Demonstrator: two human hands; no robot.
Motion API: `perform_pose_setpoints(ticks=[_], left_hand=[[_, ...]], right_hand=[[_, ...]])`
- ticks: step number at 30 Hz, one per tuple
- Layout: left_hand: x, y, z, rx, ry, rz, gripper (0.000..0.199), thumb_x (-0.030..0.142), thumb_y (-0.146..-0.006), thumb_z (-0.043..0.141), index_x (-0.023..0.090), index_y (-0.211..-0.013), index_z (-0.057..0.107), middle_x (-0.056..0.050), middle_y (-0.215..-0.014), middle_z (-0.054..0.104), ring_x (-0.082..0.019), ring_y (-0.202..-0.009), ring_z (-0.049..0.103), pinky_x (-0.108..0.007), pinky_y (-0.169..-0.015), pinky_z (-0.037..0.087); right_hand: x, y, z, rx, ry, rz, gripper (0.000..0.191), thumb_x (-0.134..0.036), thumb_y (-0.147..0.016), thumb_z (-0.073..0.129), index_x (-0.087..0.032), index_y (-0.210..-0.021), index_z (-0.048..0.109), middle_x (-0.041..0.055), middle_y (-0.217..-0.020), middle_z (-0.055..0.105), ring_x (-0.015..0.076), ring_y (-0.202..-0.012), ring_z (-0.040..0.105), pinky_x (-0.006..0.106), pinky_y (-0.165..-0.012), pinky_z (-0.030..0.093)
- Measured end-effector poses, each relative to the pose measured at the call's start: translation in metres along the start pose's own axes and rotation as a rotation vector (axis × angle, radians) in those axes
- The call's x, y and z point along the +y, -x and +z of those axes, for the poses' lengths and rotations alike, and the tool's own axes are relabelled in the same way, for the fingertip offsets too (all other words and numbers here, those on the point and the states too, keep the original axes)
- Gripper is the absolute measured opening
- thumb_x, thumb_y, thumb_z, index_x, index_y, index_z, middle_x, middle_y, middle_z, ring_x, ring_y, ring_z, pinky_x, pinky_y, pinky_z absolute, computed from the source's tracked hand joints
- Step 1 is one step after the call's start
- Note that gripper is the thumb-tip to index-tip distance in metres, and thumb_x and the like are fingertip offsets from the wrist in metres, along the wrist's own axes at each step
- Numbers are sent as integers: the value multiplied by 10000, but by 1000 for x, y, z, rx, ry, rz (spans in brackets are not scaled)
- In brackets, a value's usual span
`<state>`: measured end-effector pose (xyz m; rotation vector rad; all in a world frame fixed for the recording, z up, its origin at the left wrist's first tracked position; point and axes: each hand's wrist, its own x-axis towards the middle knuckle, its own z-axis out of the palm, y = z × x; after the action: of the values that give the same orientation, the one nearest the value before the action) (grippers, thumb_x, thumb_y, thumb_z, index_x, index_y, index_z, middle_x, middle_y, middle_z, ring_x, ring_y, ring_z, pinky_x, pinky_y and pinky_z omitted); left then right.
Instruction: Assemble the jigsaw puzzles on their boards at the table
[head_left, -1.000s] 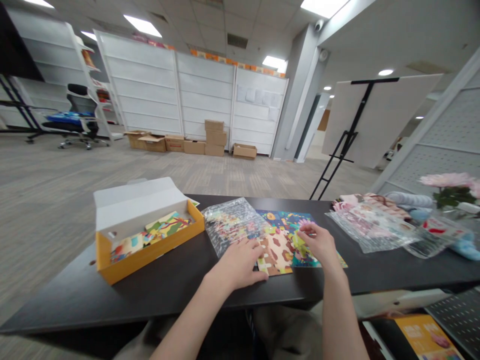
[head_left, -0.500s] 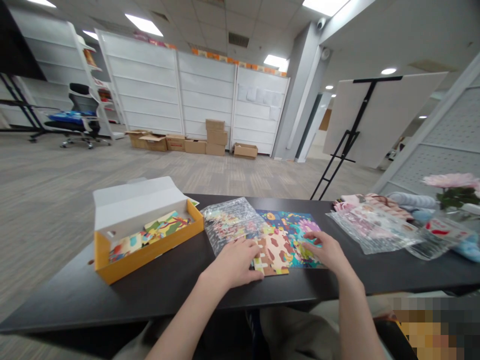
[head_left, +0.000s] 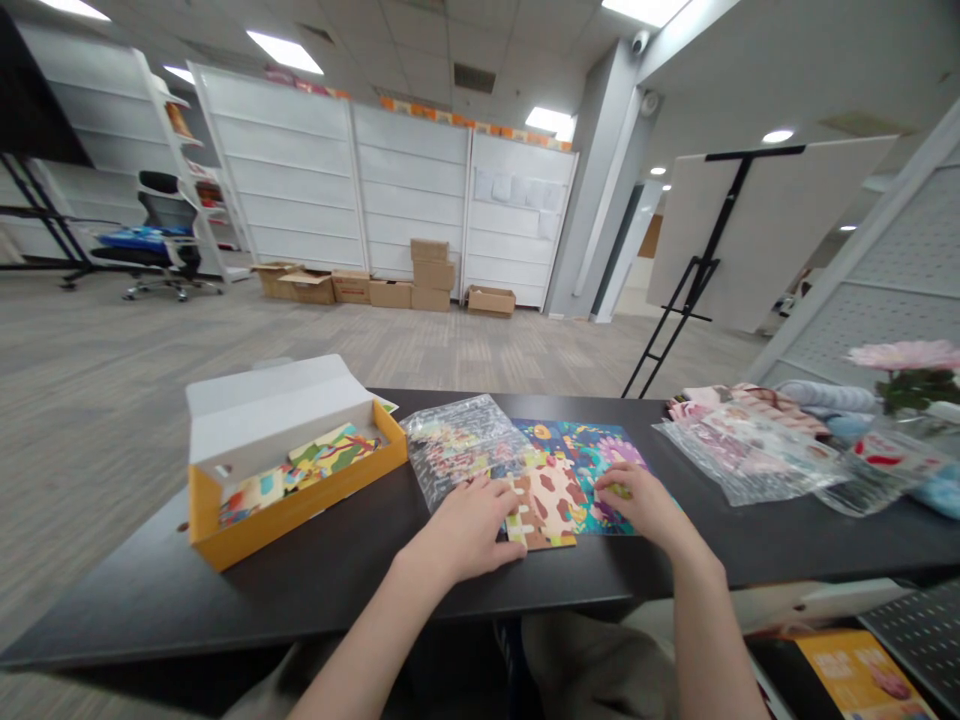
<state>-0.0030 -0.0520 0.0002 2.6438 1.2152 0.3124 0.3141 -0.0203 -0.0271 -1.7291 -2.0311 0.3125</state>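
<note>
My left hand (head_left: 474, 525) lies with its fingers apart at the left edge of a cow-patterned puzzle section (head_left: 553, 497), close to a clear plastic bag (head_left: 465, 440) of colourful pieces. Over the blue sea-themed puzzle section (head_left: 581, 440) is my right hand (head_left: 637, 500), its fingers curled together near a small yellow-green patch; whether that is a loose piece is too small to tell. The two puzzle sections lie side by side on the black table (head_left: 337, 585).
An open yellow box (head_left: 300, 520) with puzzle pieces stands at the left of the table. Clear plastic packages (head_left: 750, 455) and a pink flower (head_left: 904, 357) are at the right. Below the table's right edge lies a yellow package (head_left: 862, 670).
My right hand has shifted slightly left, and its fingers have drawn closer together over the blue section. My left hand has hardly moved.
</note>
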Motion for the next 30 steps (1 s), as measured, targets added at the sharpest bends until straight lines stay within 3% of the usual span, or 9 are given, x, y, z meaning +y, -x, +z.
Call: perform_pose_setpoints(ticks=[11, 19, 26, 30], left_hand=[[14, -3, 8, 28, -32, 97, 382, 488, -845, 698, 192, -1083, 655, -101, -1151, 687, -311, -1153, 596, -450, -1044, 461], [17, -1, 8, 21, -7, 119, 408, 490, -829, 710, 185, -1095, 655, -104, -1168, 680, -314, -1187, 577, -455, -1096, 434], [16, -2, 9, 22, 14, 111, 410, 484, -829, 703, 202, -1118, 637, -100, -1171, 677, -310, -1185, 580, -442, -1087, 442], [15, -1, 11, 30, 21, 115, 427, 490, -825, 709, 194, -1125, 635, -103, -1189, 669, -310, -1198, 572, -445, -1095, 438]], right_hand=[[-21, -18, 27, 128, 196, 62, 356, -405, -919, 546, -146, -1030, 764, 165, -1085, 720, 291, -1061, 658, 388, -971, 460], [-43, -22, 34, 77, 261, 148, 377, -482, -919, 546, -180, -810, 743, 155, -910, 741, 295, -909, 682, 361, -823, 476], [-49, -22, 41, 138, 360, 238, 353, -492, -874, 593, -167, -923, 723, 200, -1043, 709, 346, -1038, 658, 415, -880, 465], [-44, -25, 37, 157, 262, 286, 326, -499, -791, 663, -180, -859, 668, 174, -971, 715, 335, -945, 675, 395, -772, 480]])
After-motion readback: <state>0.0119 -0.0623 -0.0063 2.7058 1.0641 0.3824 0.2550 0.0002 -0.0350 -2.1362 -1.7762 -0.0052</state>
